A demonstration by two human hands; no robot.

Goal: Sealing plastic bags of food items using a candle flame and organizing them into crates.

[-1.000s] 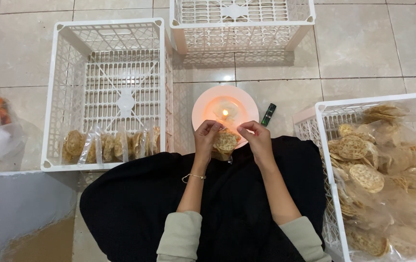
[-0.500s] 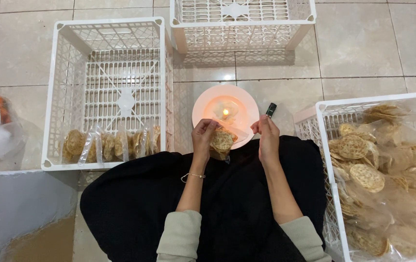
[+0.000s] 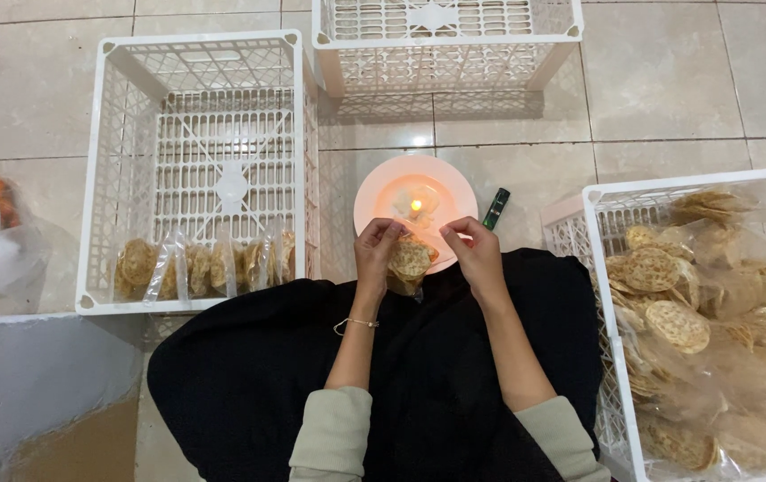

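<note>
Cracker packet point(image 3: 412, 261) at frame centre, pinched by left hand point(image 3: 377, 253); right hand point(image 3: 472, 253), off it half-second ago, back gripping top edge beside candle flame point(image 3: 416, 207) on pink plate point(image 3: 454, 187); sealing resumes.

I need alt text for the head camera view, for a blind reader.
Both hands, left hand and right hand, hold a small bag of crackers near a lit candle on a pink plate, between white crates.
</note>
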